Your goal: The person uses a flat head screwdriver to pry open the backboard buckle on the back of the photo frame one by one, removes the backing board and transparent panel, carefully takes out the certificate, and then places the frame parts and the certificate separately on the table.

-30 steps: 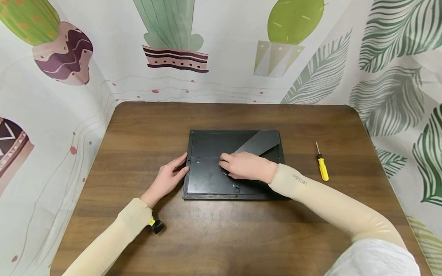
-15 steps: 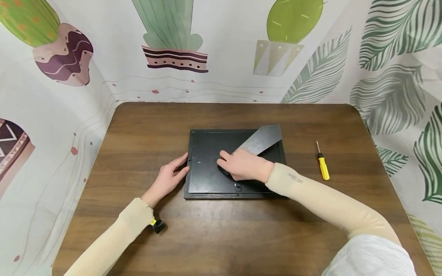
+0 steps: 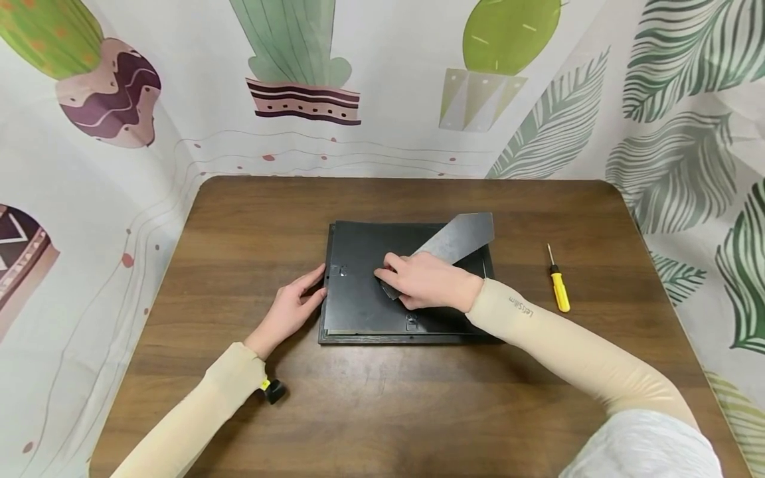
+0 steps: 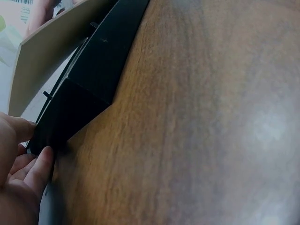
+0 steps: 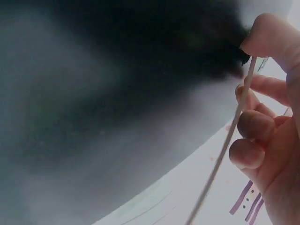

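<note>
Head view: on the middle of the wooden table [image 3: 239,219] a black picture frame [image 3: 358,336] lies face down, its backing board [image 3: 358,292] raised slightly. The right hand [image 3: 427,282] pinches the board's stand flap [image 3: 457,238]; the left hand [image 3: 287,311], fingers straight, presses the frame's left edge. A yellow screwdriver [image 3: 559,291] lies near the table's right edge.

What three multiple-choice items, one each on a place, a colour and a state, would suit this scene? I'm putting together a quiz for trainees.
1. Where does the screwdriver lie?
A. right of the picture frame
B. on the frame
C. in the left hand

2. What colour is its handle?
A. red
B. yellow
C. blue

3. What does the right hand do?
A. lies flat on the table
B. holds the screwdriver
C. grips the stand of the backing board

Answers: 1 A, it lies apart on the table; 2 B, plainly yellow; 3 C, fingers pinch the stand. The left hand touches the frame's edge.
</note>
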`<state>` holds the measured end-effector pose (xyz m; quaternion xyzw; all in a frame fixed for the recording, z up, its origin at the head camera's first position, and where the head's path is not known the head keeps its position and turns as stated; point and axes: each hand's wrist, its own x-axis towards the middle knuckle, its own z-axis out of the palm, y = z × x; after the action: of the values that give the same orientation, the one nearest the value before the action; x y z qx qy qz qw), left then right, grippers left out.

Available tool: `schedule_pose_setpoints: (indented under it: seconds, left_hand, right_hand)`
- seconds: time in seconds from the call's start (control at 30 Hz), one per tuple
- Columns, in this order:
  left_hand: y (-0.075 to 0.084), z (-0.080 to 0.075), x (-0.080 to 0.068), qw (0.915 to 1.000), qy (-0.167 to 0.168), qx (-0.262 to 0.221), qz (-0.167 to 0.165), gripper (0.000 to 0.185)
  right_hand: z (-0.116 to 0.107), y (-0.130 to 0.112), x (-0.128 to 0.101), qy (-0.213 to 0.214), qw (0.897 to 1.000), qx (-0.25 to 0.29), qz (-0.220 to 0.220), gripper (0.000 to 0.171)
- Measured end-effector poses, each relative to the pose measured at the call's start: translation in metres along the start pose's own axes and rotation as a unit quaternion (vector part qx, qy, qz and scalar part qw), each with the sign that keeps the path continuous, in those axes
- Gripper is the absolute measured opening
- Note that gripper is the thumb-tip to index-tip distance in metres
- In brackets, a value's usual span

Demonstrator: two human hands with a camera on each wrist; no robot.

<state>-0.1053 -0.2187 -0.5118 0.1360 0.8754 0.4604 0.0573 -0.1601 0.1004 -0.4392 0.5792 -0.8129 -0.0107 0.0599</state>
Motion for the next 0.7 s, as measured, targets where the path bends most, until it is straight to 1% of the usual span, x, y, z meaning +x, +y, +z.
schedule_pose_setpoints:
  seconds: [0.17,0.33,0.57,0.7]
  left_hand:
    - [0.0002,0.0004,-0.0007,1.0000,-0.003,0.002,-0.006,0.056]
    - [0.0003,0.0002,-0.0004,1.0000,-0.001,0.004,-0.006,0.056]
    - [0.0019,0.0000,-0.0002,1.0000,0.000,0.002,-0.005,0.055]
    - [0.0015,0.0000,-0.0002,1.0000,0.002,0.004,-0.003,0.055]
  right_hand:
    - [0.0022,-0.0013,-0.0001,0.000,1.000,-0.006,0.018,0.035]
    - [0.0014,-0.0019,-0.0009,0.002,0.999,-0.020,0.027,0.034]
    - [0.0017,-0.0026,-0.0044,-0.011,0.999,-0.043,-0.004,0.036]
    - [0.0005,-0.0002,-0.0052,-0.018,0.999,-0.036,-0.012,0.045]
